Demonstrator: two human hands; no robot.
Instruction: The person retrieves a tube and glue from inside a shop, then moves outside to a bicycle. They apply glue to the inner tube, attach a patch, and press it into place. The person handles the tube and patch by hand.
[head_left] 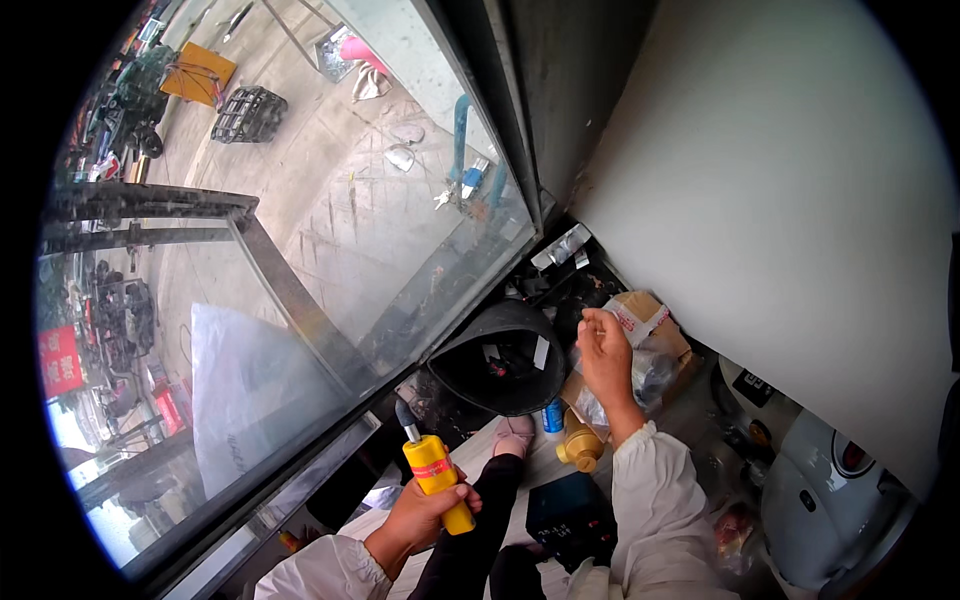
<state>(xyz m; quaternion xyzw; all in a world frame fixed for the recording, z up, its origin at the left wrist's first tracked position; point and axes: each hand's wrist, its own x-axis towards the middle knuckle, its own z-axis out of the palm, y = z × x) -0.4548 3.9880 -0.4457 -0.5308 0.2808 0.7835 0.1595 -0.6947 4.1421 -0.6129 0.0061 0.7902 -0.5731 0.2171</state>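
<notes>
My left hand [412, 515] is wrapped round a yellow cylindrical tool [430, 468] with a red band, a metal neck and a dark rounded tip that points up and away. Its exact kind does not show. My right hand [606, 365] is raised with nothing visible in it, its fingers stretched and slightly bent. Below and behind that hand lies an opened cardboard box [638, 312] with clear plastic wrap [652, 372]. A black flexible bucket [505, 398] stands just left of it, with small bits inside.
A framed glass pane [340, 270] fills the left side, and a pale panel [780, 200] the right. On the floor are a blue can [552, 416], a gold-coloured bottle [580, 445] and a black box [572, 515]. A grey scooter-like body [820, 500] stands at lower right.
</notes>
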